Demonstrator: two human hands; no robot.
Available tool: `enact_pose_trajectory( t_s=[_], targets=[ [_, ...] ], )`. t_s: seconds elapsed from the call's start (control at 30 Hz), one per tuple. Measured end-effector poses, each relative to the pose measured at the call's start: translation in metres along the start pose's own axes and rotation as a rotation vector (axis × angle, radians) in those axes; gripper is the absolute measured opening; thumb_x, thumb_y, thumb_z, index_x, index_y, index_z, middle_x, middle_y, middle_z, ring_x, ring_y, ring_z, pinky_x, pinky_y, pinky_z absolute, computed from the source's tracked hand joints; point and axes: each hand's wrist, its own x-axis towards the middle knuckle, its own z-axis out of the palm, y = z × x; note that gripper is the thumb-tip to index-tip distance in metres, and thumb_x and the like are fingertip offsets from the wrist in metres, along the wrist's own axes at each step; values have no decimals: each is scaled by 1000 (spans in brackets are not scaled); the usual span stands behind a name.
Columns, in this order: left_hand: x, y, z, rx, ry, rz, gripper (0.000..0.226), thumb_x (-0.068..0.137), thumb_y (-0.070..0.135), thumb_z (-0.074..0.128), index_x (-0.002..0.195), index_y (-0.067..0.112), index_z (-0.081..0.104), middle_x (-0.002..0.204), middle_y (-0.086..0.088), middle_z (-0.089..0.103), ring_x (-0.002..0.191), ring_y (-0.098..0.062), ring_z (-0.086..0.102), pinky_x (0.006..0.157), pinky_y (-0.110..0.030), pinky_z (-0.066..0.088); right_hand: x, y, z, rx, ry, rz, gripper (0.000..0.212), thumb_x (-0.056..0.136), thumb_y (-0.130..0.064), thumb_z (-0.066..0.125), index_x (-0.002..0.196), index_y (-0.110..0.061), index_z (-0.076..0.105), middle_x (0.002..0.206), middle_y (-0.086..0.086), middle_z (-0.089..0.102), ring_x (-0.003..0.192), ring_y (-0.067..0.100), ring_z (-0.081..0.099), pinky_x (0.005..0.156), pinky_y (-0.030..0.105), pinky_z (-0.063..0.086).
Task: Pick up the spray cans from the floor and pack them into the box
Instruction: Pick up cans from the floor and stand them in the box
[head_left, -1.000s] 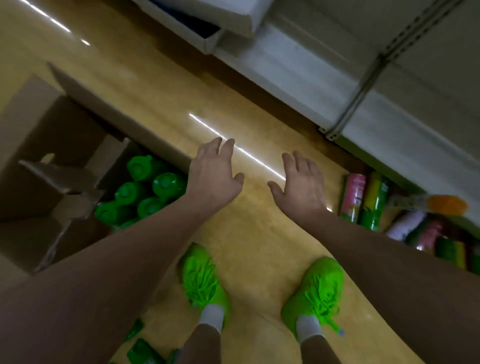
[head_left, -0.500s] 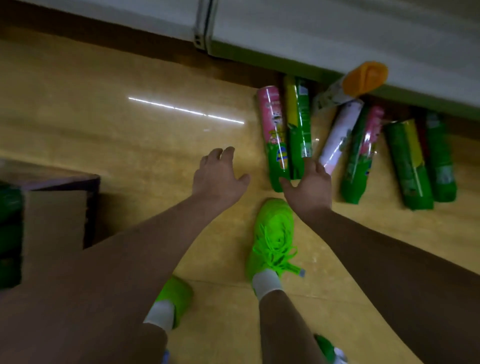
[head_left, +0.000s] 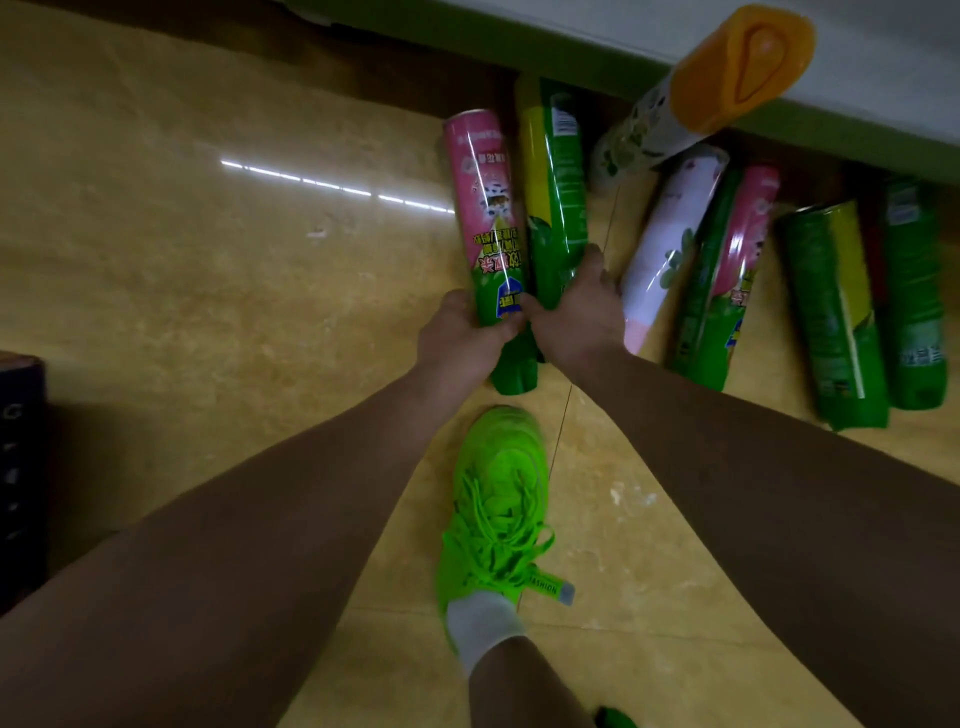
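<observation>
Several spray cans lie side by side on the tan floor below a shelf base. My left hand (head_left: 462, 338) grips the lower part of a pink and green can (head_left: 483, 208). Right beside it, my right hand (head_left: 576, 312) curls over a green and yellow can (head_left: 556, 171). To the right lie a white and pink can (head_left: 670, 244), another pink and green can (head_left: 727, 270), a green and yellow can (head_left: 836, 312) and a dark green can (head_left: 914, 291). An orange-capped can (head_left: 701, 88) leans against the shelf base. The box shows only as a dark edge (head_left: 21, 467) at far left.
My foot in a bright green shoe (head_left: 498, 499) stands just below the two held cans. The grey and green shelf base (head_left: 571, 36) runs along the top behind the cans. Bare tan floor (head_left: 234, 270) stretches between the cans and the box.
I have turned from the box toward the cans. Both hands, open in the air before, have reached down and closed on the two leftmost cans.
</observation>
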Motion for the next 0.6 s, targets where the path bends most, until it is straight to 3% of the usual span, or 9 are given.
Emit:
enact_pose_trajectory(
  t_s=[0.1, 0.27, 0.4, 0.5, 0.6],
  targets=[
    [12, 0, 10, -78, 64, 2, 56, 71, 40, 85, 111, 28, 49, 87, 16, 59, 87, -10, 63, 63, -17, 43, 12, 3, 8, 20, 40, 50, 78, 87, -38, 66, 146, -11, 21, 133, 18, 52, 121, 37, 51, 96, 40, 44],
    [20, -3, 14, 1, 82, 71, 75, 58, 35, 93, 117, 18, 51, 96, 7, 65, 79, -9, 61, 58, -16, 42, 15, 11, 12, -4, 74, 20, 85, 84, -35, 70, 148, -8, 21, 135, 22, 47, 123, 38, 46, 97, 39, 42],
    [22, 1, 8, 107, 88, 61, 66, 60, 34, 89, 115, 14, 59, 99, 1, 66, 85, -17, 63, 70, -28, 53, 21, 8, 5, 4, 30, 135, 79, 66, -43, 79, 127, -7, 44, 123, 17, 56, 113, 33, 54, 89, 35, 48],
    [16, 0, -9, 99, 44, 42, 47, 59, 37, 86, 100, 22, 67, 83, 10, 66, 72, -5, 62, 56, -17, 49, 16, 5, -3, 30, -21, 153, 65, 56, -53, 75, 108, -14, 65, 104, 6, 68, 98, 22, 63, 77, 30, 53],
    [4, 3, -23, 10, 2, 3, 35, 57, 37, 86, 86, 27, 69, 79, 9, 69, 69, -2, 65, 49, -12, 47, 6, 2, -5, 33, -97, 110, 49, 61, -54, 72, 90, -15, 73, 83, 0, 71, 80, 17, 67, 56, 24, 43]
  ],
)
